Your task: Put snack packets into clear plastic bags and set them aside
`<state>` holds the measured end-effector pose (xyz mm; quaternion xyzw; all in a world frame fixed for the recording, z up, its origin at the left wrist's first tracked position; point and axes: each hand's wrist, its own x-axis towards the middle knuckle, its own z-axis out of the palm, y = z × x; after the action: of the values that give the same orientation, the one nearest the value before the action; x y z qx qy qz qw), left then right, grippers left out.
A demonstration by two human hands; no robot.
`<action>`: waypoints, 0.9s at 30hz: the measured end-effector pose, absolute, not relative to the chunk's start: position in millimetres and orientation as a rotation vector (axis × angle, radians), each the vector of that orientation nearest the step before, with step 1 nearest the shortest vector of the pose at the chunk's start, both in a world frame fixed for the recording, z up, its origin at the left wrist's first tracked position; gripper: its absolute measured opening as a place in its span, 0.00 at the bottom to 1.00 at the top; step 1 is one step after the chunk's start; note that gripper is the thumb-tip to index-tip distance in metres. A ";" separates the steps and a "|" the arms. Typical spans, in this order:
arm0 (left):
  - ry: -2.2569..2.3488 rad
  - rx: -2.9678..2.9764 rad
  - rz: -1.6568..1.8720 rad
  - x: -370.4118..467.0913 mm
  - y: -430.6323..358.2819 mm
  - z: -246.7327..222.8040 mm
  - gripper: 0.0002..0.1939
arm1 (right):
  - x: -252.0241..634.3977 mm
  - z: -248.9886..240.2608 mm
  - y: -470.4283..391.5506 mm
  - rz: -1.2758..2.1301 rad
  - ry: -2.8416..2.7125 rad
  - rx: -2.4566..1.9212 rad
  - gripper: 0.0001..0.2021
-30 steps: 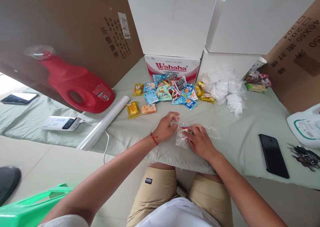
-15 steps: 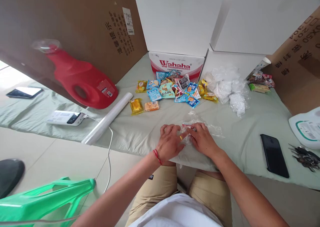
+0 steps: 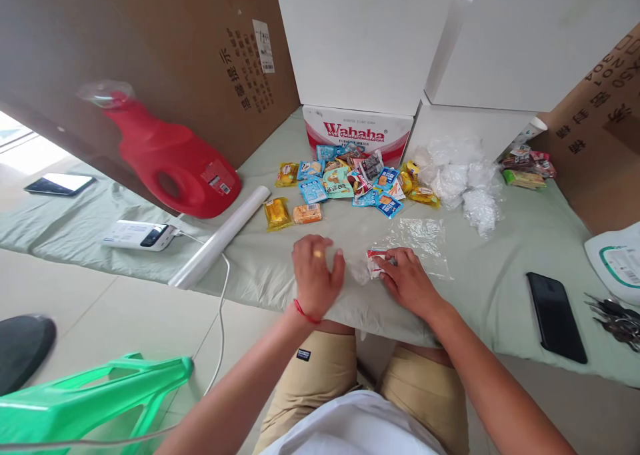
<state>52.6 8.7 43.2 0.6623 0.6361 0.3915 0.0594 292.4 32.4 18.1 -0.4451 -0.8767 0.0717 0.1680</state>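
My left hand (image 3: 316, 275), with a red cord at the wrist, hovers over the green cloth (image 3: 280, 275), its fingers apart and slightly blurred. Nothing shows in it. My right hand (image 3: 409, 281) presses its fingers and thumb on a small red-and-white packet (image 3: 375, 267). Crumpled clear film (image 3: 359, 272) lies at the packet's left side. Beyond my right hand, a sheet of clear plastic film (image 3: 427, 238) spreads over the cloth. Farther back lies a pile of small snack packets (image 3: 340, 183), with an orange-wrapped snack (image 3: 307, 213) at its near edge.
A clear film roll (image 3: 220, 238), white power bank (image 3: 137, 235) with cable and red jug (image 3: 175, 165) are on the left. Balled clear plastic (image 3: 453, 178) sits before white boxes. A black phone (image 3: 556, 316) and keys (image 3: 617, 321) lie right. A green stool (image 3: 100, 391) stands below.
My left hand has moved left, away from the packet and my right hand. The red-and-white packet and the film sheet now show more fully. My right hand stays on the packet.
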 end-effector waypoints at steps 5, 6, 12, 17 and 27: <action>0.546 2.664 1.004 107.5 -53.9 16.7 0.09 | 291.5 17.7 32.8 0.164 -2.508 -1.305 0.20; 0.579 2.654 1.017 116.3 -58.4 9.5 0.10 | 291.7 17.4 33.1 0.168 -2.508 -1.315 0.20; 1.510 2.418 0.906 119.4 -30.4 -3.3 0.20 | 293.8 23.6 36.2 0.280 -2.532 -1.312 0.23; 1.976 2.200 0.613 92.3 -0.9 7.3 0.21 | 292.8 29.3 39.7 0.306 -2.548 -1.314 0.24; 1.225 2.692 1.425 101.0 -39.7 19.5 0.19 | 291.2 28.8 38.6 0.325 -2.527 -1.352 0.25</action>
<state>101.0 -39.7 19.5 0.8179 0.3723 0.4329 -0.0704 291.2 38.6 28.8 -0.4650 -0.8688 0.1116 0.1284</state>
